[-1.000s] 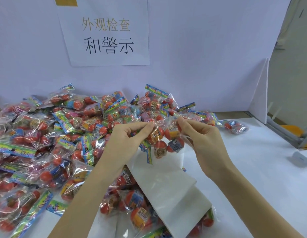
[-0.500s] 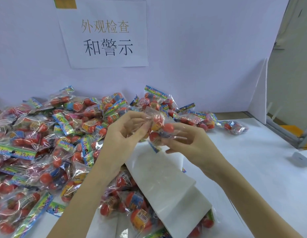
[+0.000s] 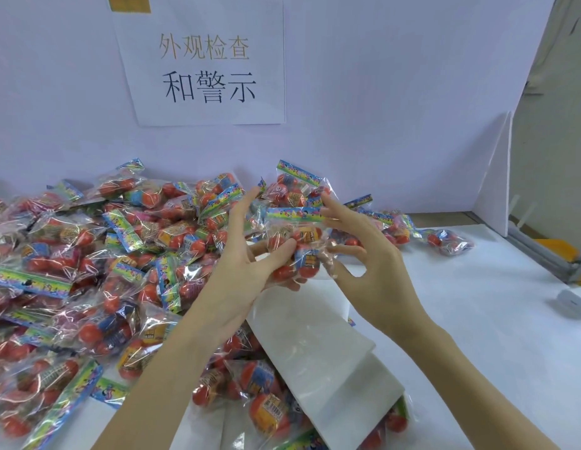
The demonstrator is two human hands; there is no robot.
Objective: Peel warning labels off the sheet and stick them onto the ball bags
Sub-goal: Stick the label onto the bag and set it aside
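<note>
Ball bag [image 3: 295, 245] between both hands, above label sheet [image 3: 318, 345] edge.

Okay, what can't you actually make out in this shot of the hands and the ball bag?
Head view:
- Held bag: whether a warning label is on it; glare and crinkled film hide that.
- White sheets: any labels on them; the surface looks blank.
- Left hand: fingers behind the bag are hidden.
- Pile of bags: cut off at the left edge.
</note>
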